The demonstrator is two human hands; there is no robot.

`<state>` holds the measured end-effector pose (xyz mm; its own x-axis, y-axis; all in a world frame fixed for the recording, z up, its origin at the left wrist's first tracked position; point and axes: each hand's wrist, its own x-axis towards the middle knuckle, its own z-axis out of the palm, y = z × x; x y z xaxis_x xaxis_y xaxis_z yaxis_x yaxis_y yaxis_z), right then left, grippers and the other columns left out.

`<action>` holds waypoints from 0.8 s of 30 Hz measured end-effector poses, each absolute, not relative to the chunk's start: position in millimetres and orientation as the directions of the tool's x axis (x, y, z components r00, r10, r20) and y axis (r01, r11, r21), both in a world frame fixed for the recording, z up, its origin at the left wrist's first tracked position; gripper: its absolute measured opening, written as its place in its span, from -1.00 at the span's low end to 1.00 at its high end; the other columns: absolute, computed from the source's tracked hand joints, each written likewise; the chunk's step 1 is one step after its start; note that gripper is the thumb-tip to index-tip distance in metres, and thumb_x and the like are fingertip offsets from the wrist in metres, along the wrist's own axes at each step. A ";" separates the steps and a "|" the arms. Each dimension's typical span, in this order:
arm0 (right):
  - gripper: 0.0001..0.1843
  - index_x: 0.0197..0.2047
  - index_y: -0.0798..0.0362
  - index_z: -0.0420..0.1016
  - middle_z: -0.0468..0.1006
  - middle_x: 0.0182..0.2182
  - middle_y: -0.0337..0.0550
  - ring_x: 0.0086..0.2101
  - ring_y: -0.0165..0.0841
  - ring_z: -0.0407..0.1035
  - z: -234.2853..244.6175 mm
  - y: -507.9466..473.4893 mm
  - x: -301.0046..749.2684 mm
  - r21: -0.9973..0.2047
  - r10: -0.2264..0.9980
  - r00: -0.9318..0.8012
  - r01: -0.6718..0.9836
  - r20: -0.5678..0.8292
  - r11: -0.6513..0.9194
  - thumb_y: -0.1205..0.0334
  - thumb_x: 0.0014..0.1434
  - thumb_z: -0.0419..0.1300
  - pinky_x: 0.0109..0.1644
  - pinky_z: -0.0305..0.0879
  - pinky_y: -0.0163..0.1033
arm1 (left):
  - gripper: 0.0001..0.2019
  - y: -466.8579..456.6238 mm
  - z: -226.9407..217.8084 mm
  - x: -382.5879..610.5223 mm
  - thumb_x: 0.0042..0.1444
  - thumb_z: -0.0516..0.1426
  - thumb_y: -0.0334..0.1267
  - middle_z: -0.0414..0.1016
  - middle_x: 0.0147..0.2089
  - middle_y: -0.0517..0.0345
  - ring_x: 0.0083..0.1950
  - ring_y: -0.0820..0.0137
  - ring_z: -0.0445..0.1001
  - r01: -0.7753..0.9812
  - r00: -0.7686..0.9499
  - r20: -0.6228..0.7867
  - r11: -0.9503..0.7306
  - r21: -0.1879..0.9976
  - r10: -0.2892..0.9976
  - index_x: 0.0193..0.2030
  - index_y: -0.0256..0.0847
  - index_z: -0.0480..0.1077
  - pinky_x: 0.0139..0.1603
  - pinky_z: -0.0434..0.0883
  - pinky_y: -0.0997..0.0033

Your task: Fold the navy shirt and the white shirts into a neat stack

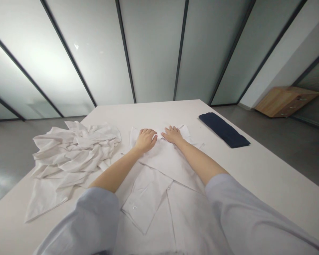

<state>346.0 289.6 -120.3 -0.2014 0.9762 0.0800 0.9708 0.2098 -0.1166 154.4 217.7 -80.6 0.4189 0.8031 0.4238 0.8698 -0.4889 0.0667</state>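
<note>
A white button-front garment (159, 159), a shirt or coat, lies spread on the table in front of me. A pointed flap of it with a small button (145, 198) folds out toward my side. My left hand (146, 140) rests on its far part, fingers bent over the cloth and thumb apart. Just to the right, my right hand (172, 134) lies flatter on the same part, with fingers spread. Cloth shows puckered between the two hands. The fingertips of my left hand are partly hidden.
A crumpled heap of white cloth (74, 148) lies on the table's left side, one corner hanging toward me. A folded dark navy cloth (223, 130) lies at the right. Beyond the white table (257, 177) stand frosted glass panels (151, 49) and a wooden cabinet (279, 101).
</note>
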 end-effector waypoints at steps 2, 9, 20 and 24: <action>-0.46 0.18 0.09 0.36 0.29 0.23 0.14 0.22 -0.05 0.13 -116.4 285.5 347.5 -0.108 0.963 -0.218 0.966 0.159 0.237 -0.06 0.33 -0.12 0.25 0.00 0.05 | -0.64 211.0 -75.6 152.2 0.32 -0.11 -0.12 0.48 0.05 0.01 0.11 0.20 0.36 0.892 0.399 0.366 -0.448 0.057 0.841 0.02 -0.16 0.42 0.20 0.20 0.12; -0.55 0.15 0.09 0.40 0.39 0.16 0.04 0.14 -0.13 0.24 -94.2 261.8 378.5 -0.117 0.938 -0.245 0.953 0.245 0.279 0.08 0.28 0.01 0.21 0.11 -0.06 | -0.39 212.0 -95.7 132.9 0.26 -0.18 0.17 0.18 0.36 -0.13 0.34 0.01 0.15 0.983 0.177 -0.052 -0.174 0.053 0.983 0.31 -0.12 0.14 0.20 0.21 -0.12; -0.24 0.42 -0.08 -0.01 -0.11 0.42 -0.01 0.35 0.06 -0.23 -114.9 195.5 393.2 -0.098 0.962 -0.248 0.966 -0.116 0.237 -0.28 0.28 -0.21 0.30 -0.22 0.33 | -0.33 241.3 -109.7 134.4 0.23 -0.16 0.19 0.04 0.42 -0.15 0.39 0.04 0.06 0.979 0.194 0.074 -0.197 0.041 0.978 0.37 -0.15 0.06 0.29 0.10 -0.10; -0.22 0.43 -0.08 -0.05 -0.14 0.42 -0.02 0.36 0.04 -0.26 -115.8 210.2 391.5 -0.078 0.969 -0.228 0.972 -0.100 0.220 -0.29 0.28 -0.27 0.31 -0.26 0.31 | -0.45 229.8 -97.1 137.8 0.22 -0.06 0.10 0.29 0.24 -0.12 0.25 0.12 0.25 0.971 0.232 0.205 -0.239 0.008 0.951 0.21 -0.19 0.25 0.18 0.26 0.13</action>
<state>391.5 210.2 -115.8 -0.2277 0.9686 -0.1004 0.9723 0.2204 -0.0783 137.8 229.8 -97.1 0.2321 0.9507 0.2054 0.9710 -0.2388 0.0079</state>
